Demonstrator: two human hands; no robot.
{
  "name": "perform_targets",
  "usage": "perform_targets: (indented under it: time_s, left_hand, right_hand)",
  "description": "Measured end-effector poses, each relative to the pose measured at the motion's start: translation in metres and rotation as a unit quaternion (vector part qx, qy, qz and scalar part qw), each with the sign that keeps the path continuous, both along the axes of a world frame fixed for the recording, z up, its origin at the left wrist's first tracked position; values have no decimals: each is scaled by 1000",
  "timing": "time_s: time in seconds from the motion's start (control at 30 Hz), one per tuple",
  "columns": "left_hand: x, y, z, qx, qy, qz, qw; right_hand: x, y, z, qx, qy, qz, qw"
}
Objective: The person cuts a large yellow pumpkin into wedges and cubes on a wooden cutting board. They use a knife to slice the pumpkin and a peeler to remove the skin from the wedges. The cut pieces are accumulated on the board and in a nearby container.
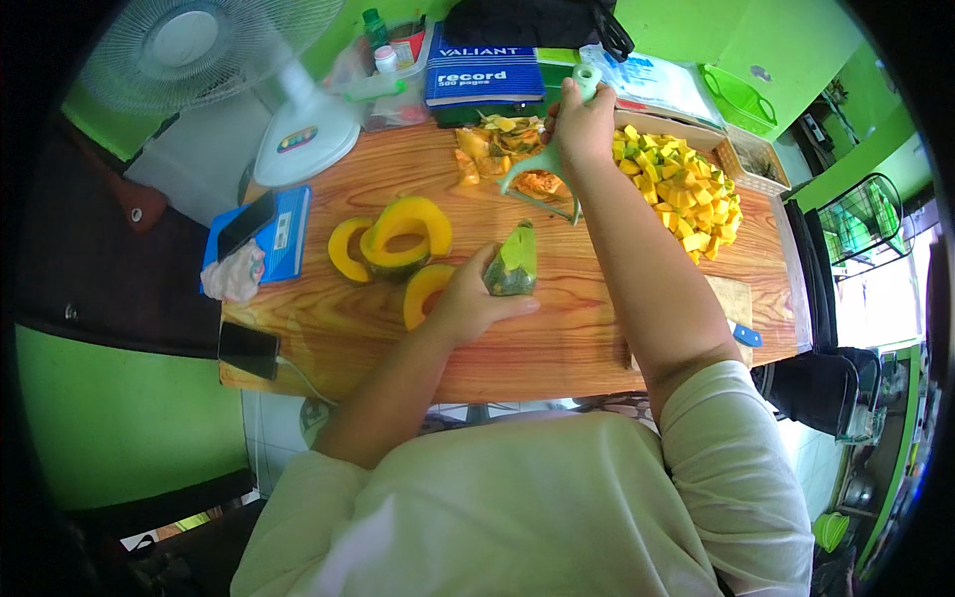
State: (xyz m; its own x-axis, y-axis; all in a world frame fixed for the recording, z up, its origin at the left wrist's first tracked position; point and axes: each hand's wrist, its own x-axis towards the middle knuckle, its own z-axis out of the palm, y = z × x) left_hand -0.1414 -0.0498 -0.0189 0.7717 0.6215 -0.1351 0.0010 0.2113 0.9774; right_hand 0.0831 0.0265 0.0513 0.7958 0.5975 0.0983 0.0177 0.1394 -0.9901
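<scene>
My left hand point(466, 298) holds a squash wedge point(515, 265) above the wooden table. Its rind is dark green in the lower part, with a paler peeled area towards the tip. Farther away, my right hand point(586, 127) grips a pale green Y-shaped peeler point(550, 160), its blade end pointing back towards me and apart from the wedge. Left of the wedge lie several curved squash slices point(418, 224), orange inside with dark rind. Beyond the peeler is a heap of squash peels and scraps point(492, 149), with stringy pulp point(539, 183) beside it.
Diced squash point(686, 198) is piled at the right. A blue-handled knife point(746, 335) lies on a cutting board point(727, 298), partly behind my forearm. Phones point(248, 351), a blue book point(287, 239) and a white fan point(306, 145) are at the left. A record book point(485, 74) sits at the back.
</scene>
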Motion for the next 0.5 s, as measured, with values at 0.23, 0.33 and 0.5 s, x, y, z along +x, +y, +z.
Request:
perform_targets:
  time_s: [0.23, 0.33, 0.5]
  left_hand:
    - [3, -4, -8, 130, 55, 18, 990]
    - [-1, -9, -9, 128, 47, 12, 991]
    - [-9, -16, -15, 80, 27, -2, 996]
  right_hand:
    - [-13, -21, 6, -53, 247, 138, 958]
    - [8, -11, -21, -72, 192, 96, 974]
    - [41, -1, -44, -31, 153, -34, 987]
